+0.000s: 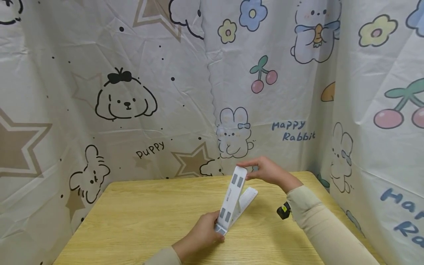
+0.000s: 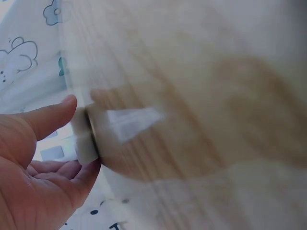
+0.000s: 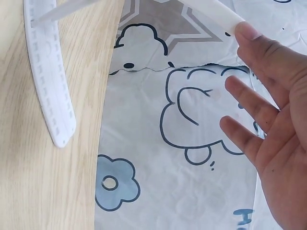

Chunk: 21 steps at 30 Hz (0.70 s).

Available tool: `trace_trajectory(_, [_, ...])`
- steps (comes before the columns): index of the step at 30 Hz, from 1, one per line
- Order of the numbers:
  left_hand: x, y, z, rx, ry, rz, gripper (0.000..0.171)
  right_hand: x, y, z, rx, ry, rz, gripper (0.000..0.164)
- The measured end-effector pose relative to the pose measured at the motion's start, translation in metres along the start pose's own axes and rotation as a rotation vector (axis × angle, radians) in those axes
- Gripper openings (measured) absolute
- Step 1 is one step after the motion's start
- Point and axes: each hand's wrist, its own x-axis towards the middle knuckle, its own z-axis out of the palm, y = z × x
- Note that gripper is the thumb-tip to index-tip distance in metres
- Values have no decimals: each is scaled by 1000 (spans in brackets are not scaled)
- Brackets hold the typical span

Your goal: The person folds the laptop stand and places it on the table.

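Note:
A white folding laptop stand [image 1: 230,195] with grey pads is held tilted over the table, its upper end leaning away to the right. My left hand [image 1: 202,231] grips its lower end; in the left wrist view thumb and fingers sit on either side of that narrow end. With thumb and fingertips, my right hand [image 1: 269,170] pinches the upper end, while its other fingers stretch free in the right wrist view. A second, notched leg [image 3: 50,86] of the stand spreads out from the padded bar, joined to it by a thin strut.
Beneath the hands lies a pale wood-grain table [image 1: 142,213]. Printed cloth curtains [image 1: 185,110] with puppies, rabbits and stars hang behind it and along both sides. A small black object [image 1: 283,211] with a yellow-green mark shows beside the right sleeve [image 1: 308,209].

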Motion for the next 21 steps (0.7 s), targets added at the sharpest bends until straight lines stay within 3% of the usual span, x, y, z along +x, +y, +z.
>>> trace_trajectory(6, [7,-2,-6,45,-60,-9,75,-13,6,-4,3,25,31,52])
trace_trajectory(12, [8,-3,-14,74,-104,-6,80,-15,4,-8,-16,-2,-15,51])
trace_trajectory(17, [6,-2,-13,55,-115,-19,81,-15,9,-10,78,-76,-26,53])
trace_trajectory(21, [5,-3,-14,49,-118,-4,82,-18,15,-10,147,-79,-19,54])
